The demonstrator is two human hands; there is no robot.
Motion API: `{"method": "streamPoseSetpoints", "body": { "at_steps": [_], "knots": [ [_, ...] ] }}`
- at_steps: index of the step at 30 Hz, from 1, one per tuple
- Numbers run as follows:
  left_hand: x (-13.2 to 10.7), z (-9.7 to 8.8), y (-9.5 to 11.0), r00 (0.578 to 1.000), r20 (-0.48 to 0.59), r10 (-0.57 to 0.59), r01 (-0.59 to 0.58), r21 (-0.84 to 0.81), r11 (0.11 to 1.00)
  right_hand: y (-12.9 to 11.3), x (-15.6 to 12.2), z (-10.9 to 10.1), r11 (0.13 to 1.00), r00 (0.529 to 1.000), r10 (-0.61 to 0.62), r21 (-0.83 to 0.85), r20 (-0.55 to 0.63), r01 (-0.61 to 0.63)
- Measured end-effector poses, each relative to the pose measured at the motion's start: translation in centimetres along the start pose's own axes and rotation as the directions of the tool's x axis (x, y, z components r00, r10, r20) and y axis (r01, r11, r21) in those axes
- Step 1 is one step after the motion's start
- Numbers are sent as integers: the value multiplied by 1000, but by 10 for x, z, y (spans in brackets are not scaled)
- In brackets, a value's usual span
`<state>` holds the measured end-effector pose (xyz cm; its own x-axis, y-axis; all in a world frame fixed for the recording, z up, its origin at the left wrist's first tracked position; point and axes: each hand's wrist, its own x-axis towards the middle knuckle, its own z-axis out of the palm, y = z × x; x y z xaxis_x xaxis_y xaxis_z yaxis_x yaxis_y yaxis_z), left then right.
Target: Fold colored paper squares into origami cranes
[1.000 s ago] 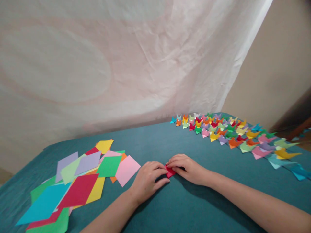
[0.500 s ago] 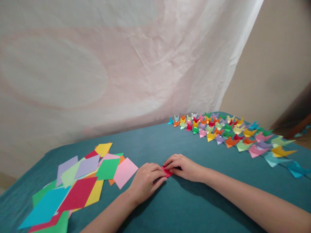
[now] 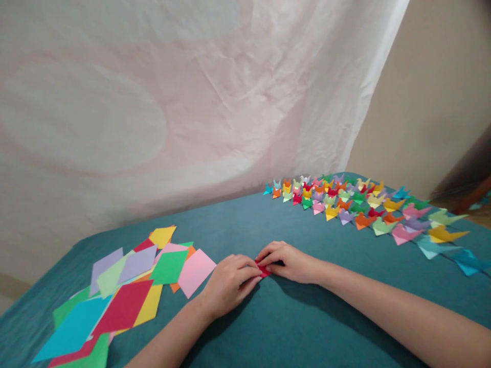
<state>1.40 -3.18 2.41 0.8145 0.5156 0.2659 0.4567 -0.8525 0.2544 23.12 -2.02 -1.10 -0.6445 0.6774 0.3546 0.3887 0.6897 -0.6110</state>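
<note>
A small folded piece of red paper (image 3: 264,271) lies low on the table, mostly covered by fingers. My left hand (image 3: 235,278) closes on its left side, thumb and fingertips pinched together there. From the right, my right hand (image 3: 283,260) grips the same paper with bent fingers, its thumb tucked beneath. The two sets of fingertips almost meet over the paper. How the paper is folded cannot be made out.
Loose coloured paper squares (image 3: 128,304) overlap in a pile on the left. Rows of small folded paper birds (image 3: 360,204) stand at the right and back. A teal cloth (image 3: 307,327) covers the table; a pale curtain (image 3: 192,102) hangs behind.
Both hands stay on the red paper with only a slight shift of the fingers. The whole view has moved a little.
</note>
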Motion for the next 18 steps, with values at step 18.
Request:
{"method": "streamPoseSetpoints", "body": {
  "at_steps": [18],
  "knots": [
    [-7, 8, -11, 997, -41, -72, 64, -176, 982, -1, -1, -2, 1000, 1000, -10, -17, 27, 11]
  ]
}}
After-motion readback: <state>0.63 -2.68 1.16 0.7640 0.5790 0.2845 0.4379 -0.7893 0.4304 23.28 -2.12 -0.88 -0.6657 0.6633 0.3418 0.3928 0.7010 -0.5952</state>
